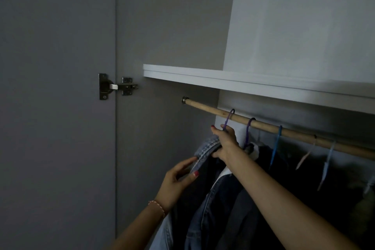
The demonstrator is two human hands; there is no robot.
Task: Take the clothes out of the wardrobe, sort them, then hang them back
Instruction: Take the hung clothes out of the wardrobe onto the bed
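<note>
wardrobe [162, 26]: clothes on wooden rail [263, 126] | right hand [224, 142] grips purple hanger [228, 118] | left hand [178, 180] pinches denim jacket [205, 150]

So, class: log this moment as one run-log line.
stage: wardrobe | right hand: grips purple hanger hooked on rod | left hand: holds denim collar | hanger: on rod

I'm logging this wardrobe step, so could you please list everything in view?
Rod: one, wooden, under the shelf.
Shelf: one, white, above the rod.
Hinge: one, metal, at left on the door.
Hangers: at least two purple, one blue, paler ones further right, on the rod.
Denim jacket: one, blue, leftmost on the rod.
Dark clothes: several, count unclear.
Left hand: at the jacket collar.
Right hand: holding the leftmost hanger.
</note>
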